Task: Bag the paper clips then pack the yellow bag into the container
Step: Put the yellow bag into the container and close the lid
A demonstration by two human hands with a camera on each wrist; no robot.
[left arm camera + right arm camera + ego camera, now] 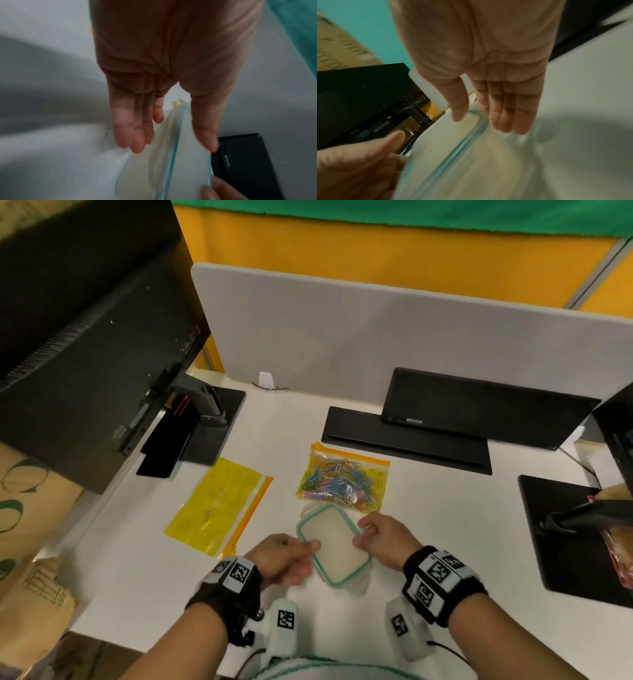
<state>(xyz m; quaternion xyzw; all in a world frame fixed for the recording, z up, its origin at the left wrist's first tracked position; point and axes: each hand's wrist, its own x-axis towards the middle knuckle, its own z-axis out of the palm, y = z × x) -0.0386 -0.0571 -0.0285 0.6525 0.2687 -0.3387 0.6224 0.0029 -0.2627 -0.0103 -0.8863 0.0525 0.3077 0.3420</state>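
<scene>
Head view: both hands on the container [334, 546], a clear box with a teal-rimmed lid sitting on the white desk [445, 525] right in front of the person. Left hand [282, 559] is at the box's near-left edge, thumb lying on the lid rim. Right hand [385, 534] is at the far-right edge, fingers curled over the rim. The bag of paper clips [344, 479] lies flat just behind the box, its near edge touching or slightly under the far end. An empty yellow bag [219, 505] lies flat to the left, apart from the box. Black monitor stands [407, 440] further back.

Left wrist view: blurred. Left hand [164, 83] spans the lid's teal edge [173, 148], fingers [135, 135] on one side, thumb on the other, a narrow hold across the rim. Right fingertips show at the bottom corner.

Right wrist view: blurred. Right hand [488, 81] has fingers extended over the box rim [471, 135], thumb [458, 105] apart; whether it really clamps, cannot tell here. Left thumb lower left.
</scene>
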